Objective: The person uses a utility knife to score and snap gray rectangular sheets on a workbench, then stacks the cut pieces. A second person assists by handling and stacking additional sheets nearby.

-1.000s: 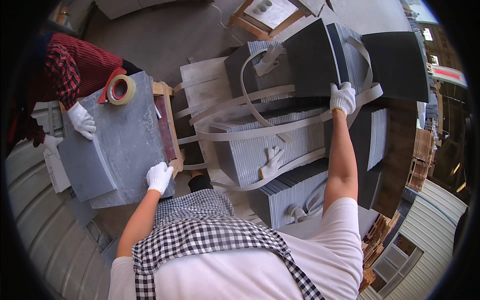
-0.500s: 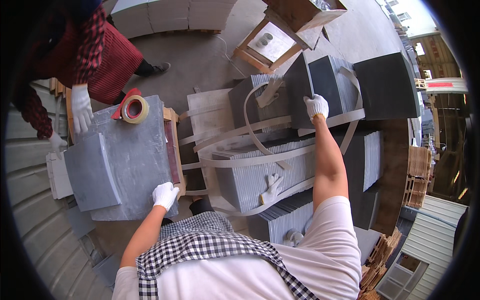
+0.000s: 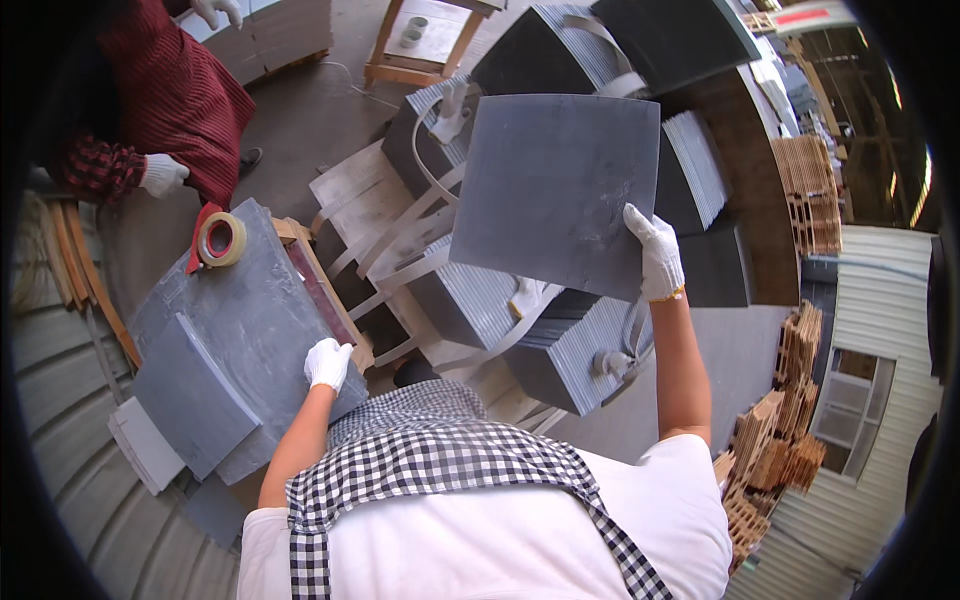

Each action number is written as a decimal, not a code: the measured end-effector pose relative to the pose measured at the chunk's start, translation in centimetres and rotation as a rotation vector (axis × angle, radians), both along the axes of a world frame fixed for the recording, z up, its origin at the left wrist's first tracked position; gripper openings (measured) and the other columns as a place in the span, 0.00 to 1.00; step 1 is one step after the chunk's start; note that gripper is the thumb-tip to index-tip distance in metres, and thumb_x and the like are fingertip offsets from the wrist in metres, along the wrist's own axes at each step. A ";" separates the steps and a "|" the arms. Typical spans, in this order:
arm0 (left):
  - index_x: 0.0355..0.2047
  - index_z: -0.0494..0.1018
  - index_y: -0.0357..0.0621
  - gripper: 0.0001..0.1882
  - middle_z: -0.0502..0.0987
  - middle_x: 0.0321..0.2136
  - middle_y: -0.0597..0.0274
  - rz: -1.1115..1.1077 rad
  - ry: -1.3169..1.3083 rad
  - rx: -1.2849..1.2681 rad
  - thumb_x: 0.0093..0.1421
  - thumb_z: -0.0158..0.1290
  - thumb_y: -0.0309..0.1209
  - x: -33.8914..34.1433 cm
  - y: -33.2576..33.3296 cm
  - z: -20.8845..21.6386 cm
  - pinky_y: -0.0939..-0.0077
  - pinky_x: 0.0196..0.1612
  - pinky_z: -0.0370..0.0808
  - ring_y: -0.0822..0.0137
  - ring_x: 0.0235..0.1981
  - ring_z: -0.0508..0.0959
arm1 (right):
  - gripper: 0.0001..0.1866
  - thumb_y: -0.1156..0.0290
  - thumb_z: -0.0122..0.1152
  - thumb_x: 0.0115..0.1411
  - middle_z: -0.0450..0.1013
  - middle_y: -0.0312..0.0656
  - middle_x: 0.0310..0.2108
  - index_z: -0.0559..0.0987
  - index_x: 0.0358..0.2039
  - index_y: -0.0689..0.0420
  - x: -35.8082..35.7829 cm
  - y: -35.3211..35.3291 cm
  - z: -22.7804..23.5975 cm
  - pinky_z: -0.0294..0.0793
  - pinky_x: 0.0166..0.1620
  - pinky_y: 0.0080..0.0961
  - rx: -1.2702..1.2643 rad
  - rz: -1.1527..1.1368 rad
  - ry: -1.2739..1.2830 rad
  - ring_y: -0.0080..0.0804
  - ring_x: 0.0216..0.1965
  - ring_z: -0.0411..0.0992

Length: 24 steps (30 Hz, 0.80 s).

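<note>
**Slate tile lifted in the right hand, left hand on the stack**

I see my right hand (image 3: 655, 252), white-gloved, closed on the right edge of a dark grey slate tile (image 3: 550, 190); the tile is raised flat-faced toward the camera, above the strapped bundles of tiles (image 3: 560, 355) standing on edge below it. Pale strapping bands (image 3: 400, 240) loop loosely across those bundles.

My left hand (image 3: 327, 362), also gloved, rests palm-down with fingers spread on the near corner of a large grey slab (image 3: 250, 320) at my left; it grips nothing. A smaller tile (image 3: 190, 395) lies on that slab's lower end, and a roll of tape in a red dispenser (image 3: 218, 240) sits on its far end.

Floor is bare grey concrete (image 3: 310, 110). A wooden frame (image 3: 425, 45) stands beyond the bundles. Corrugated metal sheeting (image 3: 60, 420) runs along the left. A co-worker in a red top (image 3: 180, 90) stands far left, one gloved hand (image 3: 160, 175) near the slab.
</note>
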<state>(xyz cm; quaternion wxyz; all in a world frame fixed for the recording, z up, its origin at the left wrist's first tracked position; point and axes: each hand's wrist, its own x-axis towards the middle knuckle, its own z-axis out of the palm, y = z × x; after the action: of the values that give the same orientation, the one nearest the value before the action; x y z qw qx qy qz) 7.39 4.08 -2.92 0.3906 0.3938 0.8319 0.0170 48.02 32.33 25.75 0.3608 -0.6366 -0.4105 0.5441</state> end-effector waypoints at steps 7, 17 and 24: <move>0.20 0.74 0.39 0.21 0.78 0.16 0.55 0.012 -0.147 0.158 0.59 0.58 0.45 -1.3 -1.3 -3.6 0.62 0.26 0.75 0.58 0.17 0.79 | 0.19 0.64 0.66 0.63 0.80 0.43 0.40 0.79 0.49 0.65 0.8 -20.4 0.9 0.82 0.41 0.30 -0.052 -0.248 0.180 0.31 0.36 0.80; 0.65 0.62 0.37 0.45 0.62 0.67 0.43 -1.252 -0.763 1.056 0.50 0.66 0.44 15.8 -6.5 18.8 0.45 0.71 0.54 0.45 0.71 0.57 | 0.20 0.66 0.64 0.64 0.79 0.45 0.44 0.78 0.50 0.68 -3.6 -41.4 -1.5 0.82 0.44 0.29 -0.100 -0.513 0.345 0.32 0.40 0.79; 0.68 0.56 0.35 0.55 0.53 0.70 0.37 -1.225 -0.815 1.151 0.56 0.42 0.71 22.3 -5.3 15.7 0.44 0.73 0.46 0.40 0.73 0.50 | 0.21 0.62 0.62 0.67 0.78 0.42 0.40 0.78 0.50 0.68 -6.5 -46.7 -4.1 0.78 0.42 0.24 -0.145 -0.506 0.102 0.24 0.39 0.77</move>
<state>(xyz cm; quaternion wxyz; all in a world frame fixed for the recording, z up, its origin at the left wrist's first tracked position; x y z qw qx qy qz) 29.68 -1.22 12.75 0.3380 0.8603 0.1415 0.3544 41.56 -14.34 21.69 0.4591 -0.7148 -0.1797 0.4959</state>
